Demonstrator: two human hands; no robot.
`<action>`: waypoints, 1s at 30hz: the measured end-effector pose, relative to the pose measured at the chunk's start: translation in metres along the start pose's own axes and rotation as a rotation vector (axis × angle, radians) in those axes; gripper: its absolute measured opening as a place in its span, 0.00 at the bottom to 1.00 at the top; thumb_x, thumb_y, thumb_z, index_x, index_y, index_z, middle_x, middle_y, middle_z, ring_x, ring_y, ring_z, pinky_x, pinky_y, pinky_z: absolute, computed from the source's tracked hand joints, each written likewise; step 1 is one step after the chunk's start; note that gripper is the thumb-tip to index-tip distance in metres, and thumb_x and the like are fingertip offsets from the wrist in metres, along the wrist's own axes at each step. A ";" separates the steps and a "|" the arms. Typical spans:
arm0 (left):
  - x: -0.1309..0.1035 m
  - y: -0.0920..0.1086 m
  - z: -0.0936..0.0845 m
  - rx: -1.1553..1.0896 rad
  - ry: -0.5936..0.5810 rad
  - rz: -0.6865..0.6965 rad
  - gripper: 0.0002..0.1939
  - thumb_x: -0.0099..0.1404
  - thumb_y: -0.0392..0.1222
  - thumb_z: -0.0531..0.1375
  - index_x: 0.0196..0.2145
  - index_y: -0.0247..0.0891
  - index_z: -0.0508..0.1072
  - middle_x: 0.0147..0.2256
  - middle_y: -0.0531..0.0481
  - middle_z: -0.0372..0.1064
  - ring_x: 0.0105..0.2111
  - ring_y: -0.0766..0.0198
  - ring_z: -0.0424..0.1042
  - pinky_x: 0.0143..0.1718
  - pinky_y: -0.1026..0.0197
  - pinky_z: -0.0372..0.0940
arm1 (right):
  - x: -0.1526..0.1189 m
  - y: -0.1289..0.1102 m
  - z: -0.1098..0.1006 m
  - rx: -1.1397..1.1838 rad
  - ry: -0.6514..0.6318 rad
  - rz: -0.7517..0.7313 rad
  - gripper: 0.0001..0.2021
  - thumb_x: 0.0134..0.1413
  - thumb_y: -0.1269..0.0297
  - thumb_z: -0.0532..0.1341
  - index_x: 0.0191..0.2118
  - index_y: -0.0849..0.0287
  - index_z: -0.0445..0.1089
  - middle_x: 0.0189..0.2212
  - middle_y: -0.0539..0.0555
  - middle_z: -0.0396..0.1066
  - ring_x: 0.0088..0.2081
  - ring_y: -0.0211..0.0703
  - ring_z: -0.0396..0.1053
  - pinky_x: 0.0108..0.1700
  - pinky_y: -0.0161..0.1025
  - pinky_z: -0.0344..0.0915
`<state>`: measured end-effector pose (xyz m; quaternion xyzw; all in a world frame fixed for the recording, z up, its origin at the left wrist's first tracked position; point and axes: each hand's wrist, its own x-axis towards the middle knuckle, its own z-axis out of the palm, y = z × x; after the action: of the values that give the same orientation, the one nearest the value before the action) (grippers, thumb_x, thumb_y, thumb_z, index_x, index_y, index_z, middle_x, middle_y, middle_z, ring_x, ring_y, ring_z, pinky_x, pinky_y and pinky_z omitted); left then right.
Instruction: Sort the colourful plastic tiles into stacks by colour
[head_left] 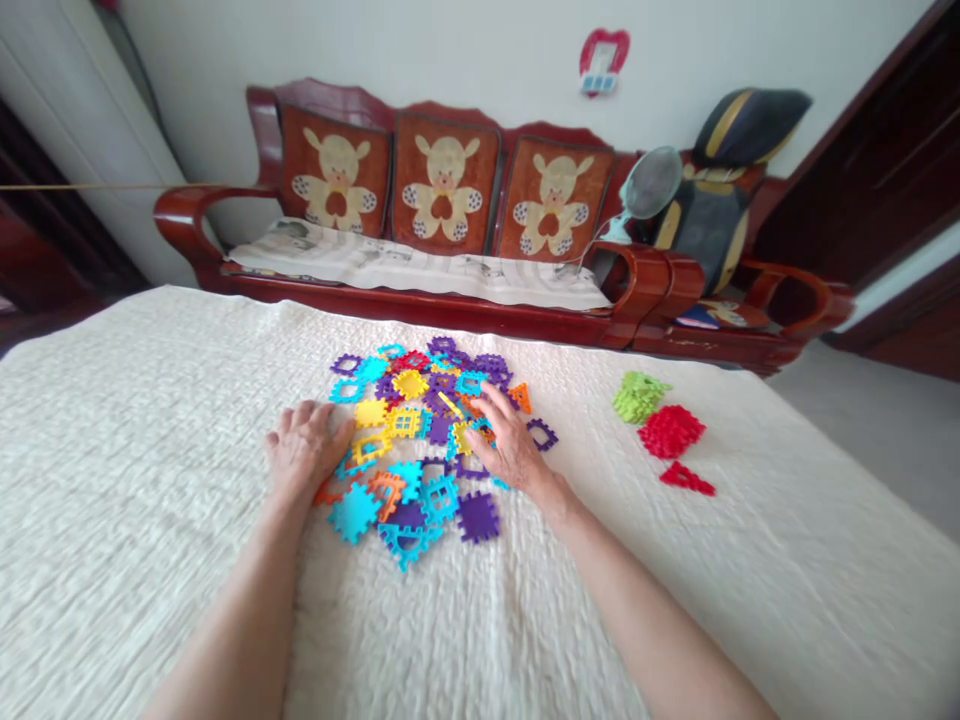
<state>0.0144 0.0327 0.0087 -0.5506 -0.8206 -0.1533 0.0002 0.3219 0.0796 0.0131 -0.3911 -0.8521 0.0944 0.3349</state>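
Note:
A loose heap of plastic interlocking tiles in purple, blue, yellow and orange lies between my hands on the white cover. My left hand (304, 445) rests at the heap's left edge, fingers stretched out, thumb beside a yellow tile (370, 413). Over the right side of the heap, my right hand (508, 445) has its fingers apart, near a yellow tile (462, 438) and a blue tile (472, 383). Closer to me lie a solid blue tile (355, 514), a purple tile (478, 517) and a blue tile with an arched opening (409, 543).
To the right sit a green pile of tiles (637, 396), a red pile (672, 431) and a red triangular piece (687, 478). Beyond the white quilted cover (150, 450) stands a wooden sofa (420, 295) with bear cushions. A small fan (651, 184) is by its right armrest.

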 end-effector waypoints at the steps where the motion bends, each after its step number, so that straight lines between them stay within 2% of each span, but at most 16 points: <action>1: 0.000 0.001 0.000 0.001 0.004 -0.001 0.27 0.68 0.56 0.49 0.56 0.40 0.72 0.61 0.38 0.63 0.61 0.43 0.58 0.59 0.36 0.58 | -0.002 -0.004 0.002 0.017 -0.013 -0.036 0.22 0.64 0.57 0.57 0.60 0.60 0.65 0.68 0.64 0.55 0.68 0.54 0.56 0.66 0.55 0.58; 9: -0.002 0.003 -0.003 0.013 0.022 -0.007 0.23 0.68 0.50 0.50 0.55 0.42 0.73 0.59 0.41 0.65 0.60 0.46 0.59 0.58 0.41 0.59 | -0.013 -0.018 0.002 0.090 -0.105 -0.206 0.14 0.65 0.61 0.57 0.53 0.56 0.72 0.56 0.60 0.72 0.59 0.53 0.68 0.62 0.57 0.64; 14: -0.002 0.003 -0.002 0.019 0.014 -0.012 0.24 0.69 0.52 0.49 0.55 0.42 0.72 0.61 0.42 0.63 0.61 0.46 0.58 0.58 0.41 0.59 | -0.016 -0.027 0.004 0.163 -0.129 -0.248 0.15 0.65 0.61 0.57 0.53 0.59 0.72 0.56 0.62 0.72 0.59 0.51 0.68 0.61 0.55 0.66; 19: -0.001 0.002 -0.001 0.023 0.023 -0.007 0.26 0.69 0.55 0.48 0.55 0.42 0.73 0.61 0.41 0.63 0.61 0.45 0.57 0.58 0.40 0.59 | -0.022 -0.045 0.010 0.182 -0.214 -0.312 0.18 0.64 0.59 0.58 0.56 0.58 0.70 0.59 0.61 0.69 0.63 0.51 0.64 0.63 0.55 0.64; 22: -0.001 0.003 -0.001 0.023 0.023 -0.009 0.26 0.68 0.55 0.49 0.55 0.42 0.73 0.61 0.41 0.63 0.61 0.44 0.57 0.58 0.40 0.59 | -0.022 -0.051 0.009 0.224 -0.218 -0.357 0.19 0.64 0.57 0.57 0.57 0.58 0.69 0.59 0.60 0.70 0.62 0.50 0.65 0.63 0.54 0.63; 24: -0.002 0.003 -0.002 0.026 0.021 -0.011 0.26 0.68 0.55 0.49 0.55 0.42 0.73 0.61 0.41 0.63 0.61 0.45 0.58 0.58 0.40 0.59 | -0.021 -0.050 0.007 0.227 -0.167 -0.341 0.18 0.65 0.57 0.56 0.57 0.56 0.69 0.59 0.59 0.70 0.62 0.49 0.65 0.64 0.54 0.62; 27: -0.002 0.003 -0.002 0.028 0.020 -0.010 0.26 0.69 0.55 0.48 0.56 0.42 0.73 0.61 0.41 0.63 0.61 0.45 0.58 0.58 0.40 0.59 | -0.018 -0.042 0.003 0.152 -0.082 -0.227 0.20 0.65 0.55 0.56 0.59 0.56 0.67 0.62 0.60 0.66 0.65 0.53 0.61 0.66 0.59 0.57; 30: -0.002 0.003 -0.002 0.025 0.014 -0.012 0.26 0.69 0.55 0.49 0.56 0.42 0.73 0.60 0.41 0.64 0.61 0.45 0.58 0.58 0.41 0.59 | -0.017 -0.030 0.001 0.035 -0.124 -0.096 0.26 0.64 0.50 0.57 0.63 0.56 0.63 0.66 0.62 0.61 0.68 0.61 0.54 0.65 0.67 0.54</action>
<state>0.0176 0.0316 0.0115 -0.5445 -0.8257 -0.1469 0.0119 0.3113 0.0474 0.0168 -0.3373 -0.8871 0.1170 0.2926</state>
